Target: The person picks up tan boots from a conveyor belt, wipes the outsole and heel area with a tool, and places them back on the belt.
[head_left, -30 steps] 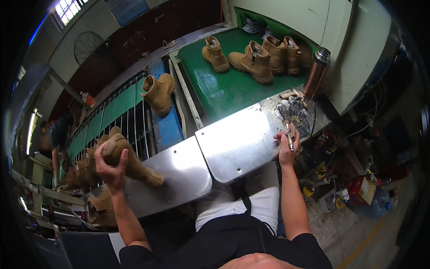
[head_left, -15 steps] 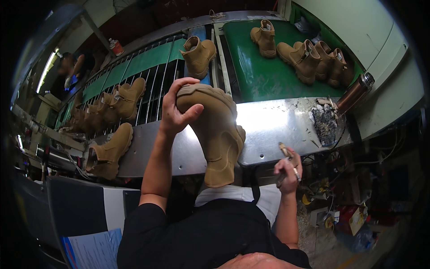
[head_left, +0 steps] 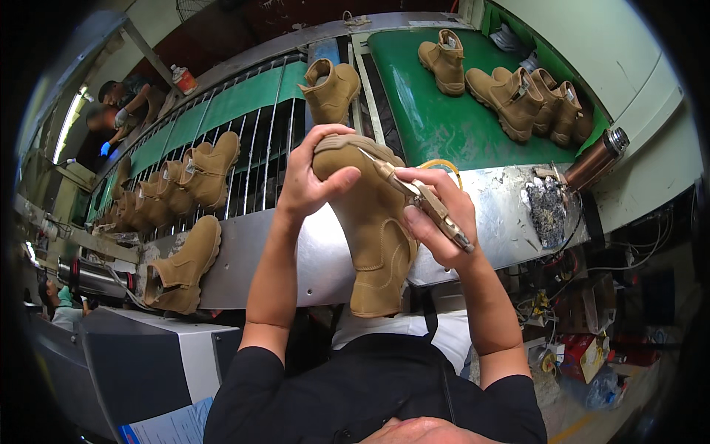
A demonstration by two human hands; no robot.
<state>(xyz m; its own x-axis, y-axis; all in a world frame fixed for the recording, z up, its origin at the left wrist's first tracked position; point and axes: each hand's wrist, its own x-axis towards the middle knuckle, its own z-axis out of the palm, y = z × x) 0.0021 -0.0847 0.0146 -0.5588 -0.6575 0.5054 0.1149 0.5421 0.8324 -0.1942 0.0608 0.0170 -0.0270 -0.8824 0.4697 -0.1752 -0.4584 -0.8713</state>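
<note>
My left hand (head_left: 310, 176) grips a tan boot (head_left: 373, 240) by its toe, thumb on the upper and fingers around the sole edge. The boot is held over the bench edge, toe away from me and shaft toward my lap. In my right hand (head_left: 451, 214) is a slim brass-coloured metal tool (head_left: 435, 209) with a pointed nozzle. Its tip is at the seam between the toe's upper and the sole; whether it touches cannot be made out. Behind the tool curves a yellow hose (head_left: 447, 164).
A metal bench (head_left: 488, 214) spans the front. Beyond lie a green belt (head_left: 414, 96) with several tan boots and a rod rack (head_left: 255, 148) with more. One boot (head_left: 188, 263) stands at left. A copper-coloured flask (head_left: 597, 157) leans at right. Two people work at far left.
My right hand has come up and left from beside the bench, bringing the tool's tip to the boot's toe. The boot, still in my left hand, appears slightly further right.
</note>
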